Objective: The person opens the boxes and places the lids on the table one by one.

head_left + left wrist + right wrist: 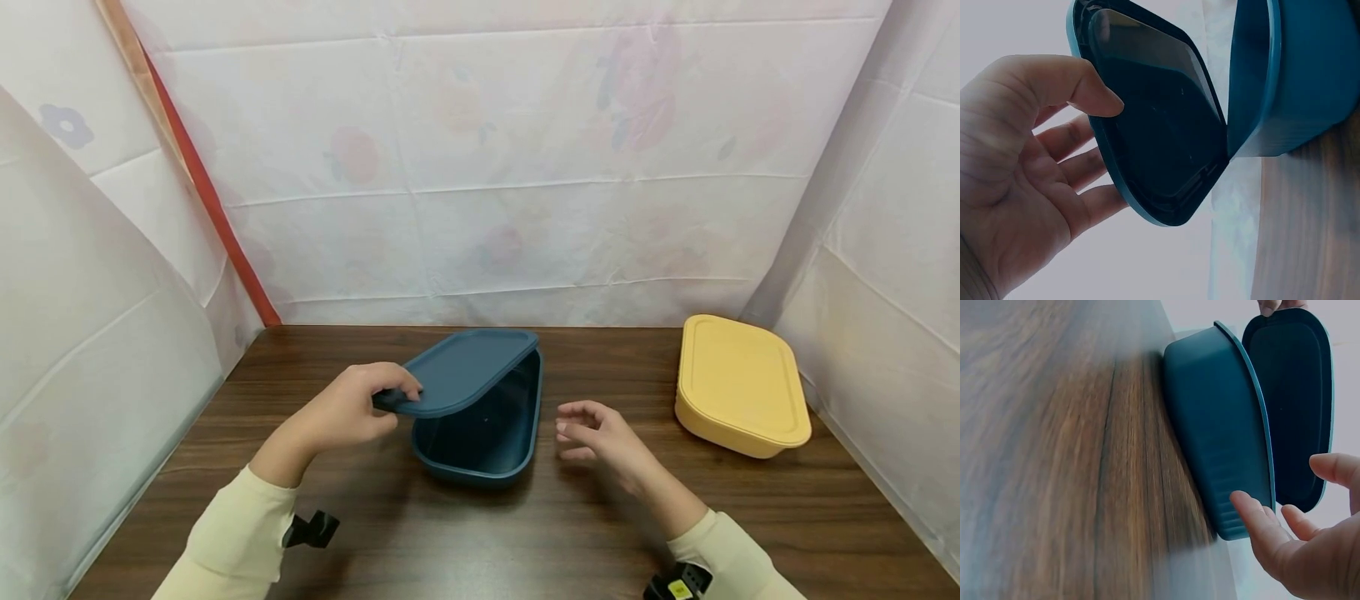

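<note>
A dark blue box [480, 433] [1216, 444] [1297, 75] stands open on the wooden table [525, 533]. Its matching blue lid [461, 369] [1154, 125] [1291, 394] is tilted up, the far edge resting on the box's rim. My left hand [352, 408] [1029, 162] pinches the lid's near left edge, thumb under and fingers on top. My right hand [600, 433] [1310, 544] hovers just right of the box with fingers relaxed, holding nothing. The box's inside looks bare.
A yellow box with its lid on [738, 385] sits at the table's far right. White sheeting walls [480, 167] close in the table at the back and both sides. Black wrist camera mounts [311, 529] show near my sleeves.
</note>
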Action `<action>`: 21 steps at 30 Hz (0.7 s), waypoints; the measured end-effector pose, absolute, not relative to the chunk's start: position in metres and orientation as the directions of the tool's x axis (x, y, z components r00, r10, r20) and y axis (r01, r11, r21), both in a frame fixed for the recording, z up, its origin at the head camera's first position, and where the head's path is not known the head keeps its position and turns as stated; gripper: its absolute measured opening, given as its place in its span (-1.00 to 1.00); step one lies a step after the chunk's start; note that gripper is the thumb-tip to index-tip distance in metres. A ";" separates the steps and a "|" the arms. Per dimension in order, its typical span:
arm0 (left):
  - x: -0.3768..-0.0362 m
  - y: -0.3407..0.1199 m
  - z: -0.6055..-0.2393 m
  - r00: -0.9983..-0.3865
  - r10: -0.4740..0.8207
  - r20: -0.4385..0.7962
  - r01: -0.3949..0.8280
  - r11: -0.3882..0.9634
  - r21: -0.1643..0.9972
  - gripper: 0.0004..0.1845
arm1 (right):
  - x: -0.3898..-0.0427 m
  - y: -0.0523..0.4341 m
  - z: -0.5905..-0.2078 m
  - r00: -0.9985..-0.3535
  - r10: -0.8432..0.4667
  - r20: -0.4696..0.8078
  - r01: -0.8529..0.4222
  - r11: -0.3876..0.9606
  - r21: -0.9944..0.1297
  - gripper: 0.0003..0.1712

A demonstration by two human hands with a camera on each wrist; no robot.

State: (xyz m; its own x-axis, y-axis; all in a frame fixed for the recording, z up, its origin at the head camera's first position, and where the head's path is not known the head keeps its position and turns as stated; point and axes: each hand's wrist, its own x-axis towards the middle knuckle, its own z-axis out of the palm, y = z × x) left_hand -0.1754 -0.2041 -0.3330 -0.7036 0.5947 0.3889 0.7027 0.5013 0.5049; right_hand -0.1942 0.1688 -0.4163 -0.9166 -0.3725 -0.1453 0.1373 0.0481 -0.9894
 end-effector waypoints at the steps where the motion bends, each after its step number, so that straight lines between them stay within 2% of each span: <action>1: -0.175 -0.205 -0.334 -0.703 0.592 0.394 0.703 0.498 0.507 -0.59 | -0.195 0.168 -0.416 -0.916 -0.374 -0.149 0.145 0.038 -0.989 -0.36; 12: -0.175 -0.210 -0.343 -0.700 0.558 0.446 0.708 0.455 0.540 -0.57 | -0.195 0.160 -0.418 -0.875 -0.417 -0.247 0.311 -0.092 -0.946 -0.28; 21: -0.175 -0.214 -0.348 -0.721 0.532 0.444 0.679 0.418 0.603 -0.57 | -0.193 0.144 -0.428 -0.882 -0.397 -0.253 0.343 -0.174 -0.923 -0.24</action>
